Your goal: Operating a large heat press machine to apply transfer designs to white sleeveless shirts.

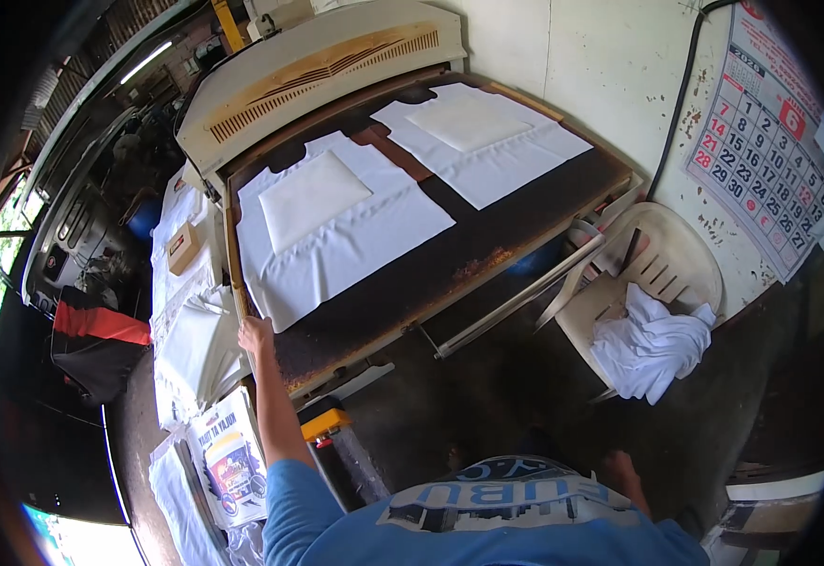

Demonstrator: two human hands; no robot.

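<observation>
My left hand (255, 335) rests on the near left corner of a heat press's dark lower bed (355, 318), beside a white fabric shirt panel (292, 283). A white square sheet (313, 200) lies on that panel. To its right lies a second white shirt panel (497, 177), with another white sheet (465, 122) over it. The press's cream upper housing (327, 78) stands behind the bed. My right hand (621, 463) hangs low at my right side, by the hem of my blue shirt; its fingers are too dim to make out.
Left of the press, a table holds folded white cloth (203, 347), a small cardboard box (183, 249) and a printed sheet (232, 460). A yellow control box with a red button (325, 424) sits below the bed. A plastic chair (574, 325) bearing crumpled white cloth (652, 343) stands at right.
</observation>
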